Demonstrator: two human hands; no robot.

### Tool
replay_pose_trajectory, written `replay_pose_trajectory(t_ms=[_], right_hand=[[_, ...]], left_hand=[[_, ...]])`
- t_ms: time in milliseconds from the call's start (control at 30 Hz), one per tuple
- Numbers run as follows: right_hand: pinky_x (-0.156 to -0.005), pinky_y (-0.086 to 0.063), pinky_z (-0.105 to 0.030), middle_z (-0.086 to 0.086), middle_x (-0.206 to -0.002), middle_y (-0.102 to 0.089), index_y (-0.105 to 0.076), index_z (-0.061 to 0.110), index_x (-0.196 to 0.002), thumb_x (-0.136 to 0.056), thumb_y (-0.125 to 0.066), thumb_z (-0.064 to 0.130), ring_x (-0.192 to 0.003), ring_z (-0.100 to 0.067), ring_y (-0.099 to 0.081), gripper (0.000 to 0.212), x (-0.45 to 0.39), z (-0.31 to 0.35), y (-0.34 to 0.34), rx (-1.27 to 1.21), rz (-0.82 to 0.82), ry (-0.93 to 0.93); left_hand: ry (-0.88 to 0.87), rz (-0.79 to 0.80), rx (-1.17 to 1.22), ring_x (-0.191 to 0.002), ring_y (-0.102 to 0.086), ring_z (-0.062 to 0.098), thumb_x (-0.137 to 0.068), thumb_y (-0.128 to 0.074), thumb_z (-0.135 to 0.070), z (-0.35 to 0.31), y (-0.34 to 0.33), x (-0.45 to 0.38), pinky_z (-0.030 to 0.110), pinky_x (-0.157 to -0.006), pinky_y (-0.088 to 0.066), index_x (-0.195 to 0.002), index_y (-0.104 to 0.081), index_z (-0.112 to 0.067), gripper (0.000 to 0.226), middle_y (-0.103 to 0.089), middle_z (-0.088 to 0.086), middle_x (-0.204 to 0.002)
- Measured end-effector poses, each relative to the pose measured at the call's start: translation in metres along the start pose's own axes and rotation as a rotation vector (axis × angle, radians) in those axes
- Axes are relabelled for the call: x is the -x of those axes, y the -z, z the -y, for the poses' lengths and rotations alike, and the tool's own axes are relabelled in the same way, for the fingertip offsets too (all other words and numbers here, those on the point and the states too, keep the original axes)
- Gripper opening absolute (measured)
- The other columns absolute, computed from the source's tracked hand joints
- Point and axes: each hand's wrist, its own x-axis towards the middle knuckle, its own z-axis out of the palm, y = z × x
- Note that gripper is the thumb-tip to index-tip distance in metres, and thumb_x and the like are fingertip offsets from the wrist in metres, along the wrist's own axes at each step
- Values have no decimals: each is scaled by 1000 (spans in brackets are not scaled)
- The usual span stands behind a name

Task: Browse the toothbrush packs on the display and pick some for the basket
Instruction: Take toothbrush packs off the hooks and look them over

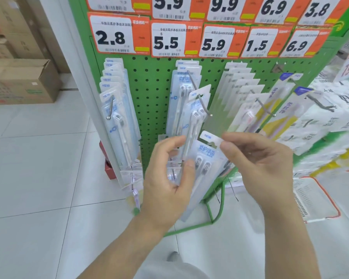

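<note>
Glossy white tiled floor [38, 168] spreads left of the green perforated metal pegboard stand [151, 81]; brown cardboard boxes [22, 81] sit stacked far left of it.

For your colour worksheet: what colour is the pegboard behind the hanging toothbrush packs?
Green, dotted with rows of dark holes; the head view shows the pegboard best.

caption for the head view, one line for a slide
Both hands, left and right, hold a twin toothbrush pack before a green pegboard display; basket on floor.

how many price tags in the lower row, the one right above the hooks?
5, left to right: 2.8 tag, 5.5 tag, 5.9 tag, 1.5 tag, 6.9 tag. More may lie beyond the frame's right edge.
</note>
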Motion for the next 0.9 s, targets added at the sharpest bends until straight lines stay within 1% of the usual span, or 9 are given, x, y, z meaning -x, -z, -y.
replay_pose_trajectory(t_ms=[67, 167, 267, 367, 467, 567, 633, 767, 900], right_hand=[[-64, -52, -14, 10, -74, -76, -76, 14, -87, -83, -74, -7, -66, -3, -65, 21, 5, -7, -4, -32, 20, -45], [-68, -53, -16, 7, -78, -78, -76, 13, -87, -83, -75, -5, -70, -4, -69, 19, 13, -21, -9, -24, 31, -120], [-69, -54, -18, 4, -80, -78, -76, 19, -89, -86, -76, 1, -72, -8, -70, 18, 18, -35, -15, 10, 51, -167], [-67, -56, -22, 0, -82, -78, -73, 17, -101, -89, -73, 13, -74, -14, -71, 12, 25, -44, -20, -3, 101, -249], [-66, -58, -40, -8, -86, -78, -67, 19, -118, -88, -78, 32, -78, -30, -71, 34, 32, -49, -21, -23, 241, -324], [-72, -57, -49, -3, -86, -79, -61, 28, -123, -80, -84, 33, -73, -24, -67, 49, 39, -54, -24, 32, 404, -364], [-67, -58, -47, -1, -86, -79, -61, 31, -121, -74, -83, 32, -70, -19, -66, 52, 42, -58, -28, 60, 428, -392], [-57, -55, -32, -7, -86, -79, -64, 21, -120, -76, -84, 19, -71, -24, -67, 49, 46, -67, -30, -1, 402, -467], [-55, -54, -26, -11, -87, -79, -65, 16, -117, -79, -80, 6, -70, -20, -71, 43, 46, -75, -33, -87, 338, -533]], left_hand=[[215, 98, 88, -121, -61, 20, -95, -61, -21, 4, 4, 14, 36, -101, -49, -133, -55, -18, 38, -65, -7, -126], [480, 184, 279, -109, -70, 17, -92, -62, -24, 9, 14, 22, 32, -93, -53, -123, -62, -16, 32, -74, -1, -115], [556, 197, 313, -102, -73, 19, -90, -68, -21, 12, 21, 24, 25, -86, -55, -114, -65, -6, 29, -77, 5, -108], [613, 133, 355, -95, -74, 14, -88, -69, -19, 12, 26, 28, 17, -79, -54, -113, -67, -4, 29, -78, 6, -103], [650, 82, 375, -95, -75, 19, -87, -67, -16, 14, 33, 31, 18, -78, -55, -114, -68, -3, 30, -78, 8, -101], [695, 41, 383, -96, -75, 24, -84, -69, -20, 20, 39, 35, 26, -81, -57, -115, -68, -3, 36, -78, 11, -102], [738, 31, 368, -96, -75, 25, -82, -70, -25, 24, 42, 39, 33, -85, -58, -115, -68, -5, 39, -78, 9, -101], [816, 74, 317, -88, -76, 18, -81, -68, -32, 28, 47, 46, 26, -78, -57, -110, -71, -10, 36, -79, 6, -95], [882, 218, 232, -88, -74, 22, -93, -67, -26, 38, 57, 53, 40, -83, -57, -107, -74, -13, 21, -79, 8, -95]])
